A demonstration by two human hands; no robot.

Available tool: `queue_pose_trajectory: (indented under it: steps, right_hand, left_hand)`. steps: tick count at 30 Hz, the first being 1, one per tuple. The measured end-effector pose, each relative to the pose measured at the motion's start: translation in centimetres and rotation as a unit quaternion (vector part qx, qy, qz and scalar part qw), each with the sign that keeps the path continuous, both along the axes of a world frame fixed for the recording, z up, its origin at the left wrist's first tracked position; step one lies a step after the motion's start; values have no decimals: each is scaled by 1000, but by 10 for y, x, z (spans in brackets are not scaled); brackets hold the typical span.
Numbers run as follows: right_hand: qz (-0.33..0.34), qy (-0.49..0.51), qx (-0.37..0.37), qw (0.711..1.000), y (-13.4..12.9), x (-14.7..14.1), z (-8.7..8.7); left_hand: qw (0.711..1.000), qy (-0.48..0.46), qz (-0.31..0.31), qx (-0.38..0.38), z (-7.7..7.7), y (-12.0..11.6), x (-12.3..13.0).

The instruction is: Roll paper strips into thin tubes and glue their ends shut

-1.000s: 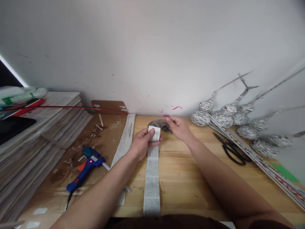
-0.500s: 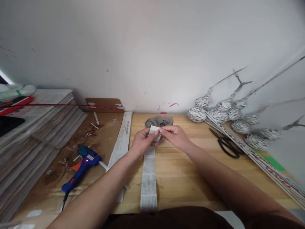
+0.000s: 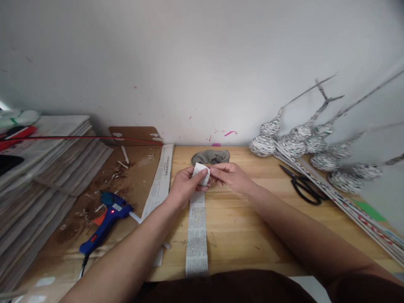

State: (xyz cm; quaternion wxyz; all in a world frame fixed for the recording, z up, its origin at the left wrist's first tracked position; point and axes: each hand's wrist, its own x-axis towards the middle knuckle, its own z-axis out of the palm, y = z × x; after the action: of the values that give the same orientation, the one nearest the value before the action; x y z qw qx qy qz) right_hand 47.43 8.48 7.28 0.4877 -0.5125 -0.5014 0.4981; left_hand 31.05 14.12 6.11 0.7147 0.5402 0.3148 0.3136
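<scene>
A long newspaper strip (image 3: 197, 231) runs from the table's near edge up to my hands, its far end raised and bent over. My left hand (image 3: 186, 185) is closed on that end, thumb pressed on top and fingers underneath. At the strip's right corner my right hand (image 3: 229, 176) pinches with thumb and forefinger; the corner curls up slightly there. Just behind my hands lies a crumpled grey cloth (image 3: 210, 157). Another newspaper strip (image 3: 158, 181) lies to the left, partly under my left forearm.
A blue glue gun (image 3: 105, 221) with a lit red light rests on stained cardboard (image 3: 126, 185). Stacked newspapers (image 3: 53, 176) stand at far left. On the right are black scissors (image 3: 304, 185), thin paper rods (image 3: 341, 202) and several woven paper gourds (image 3: 261, 146) against the wall.
The strip's raised end has tilted left, and its right corner now curls upward. My right fingers have shifted slightly to the strip's edge. The view has moved a little.
</scene>
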Motion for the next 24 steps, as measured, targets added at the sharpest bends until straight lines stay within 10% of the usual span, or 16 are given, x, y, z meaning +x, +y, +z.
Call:
queue_pose_trajectory:
  steps: [6, 12, 24]
  right_hand:
    - [-35, 71, 19, 997, 0, -1, -1]
    - [80, 172, -83, 978, -5, -14, -6]
    - [69, 189, -145, 969, -3, -13, -8]
  left_hand:
    - [997, -47, -33, -45, 8, -2, -3]
    - [972, -116, -186, -81, 16, -11, -9]
    - [984, -110, -122, -67, 12, -6, -8]
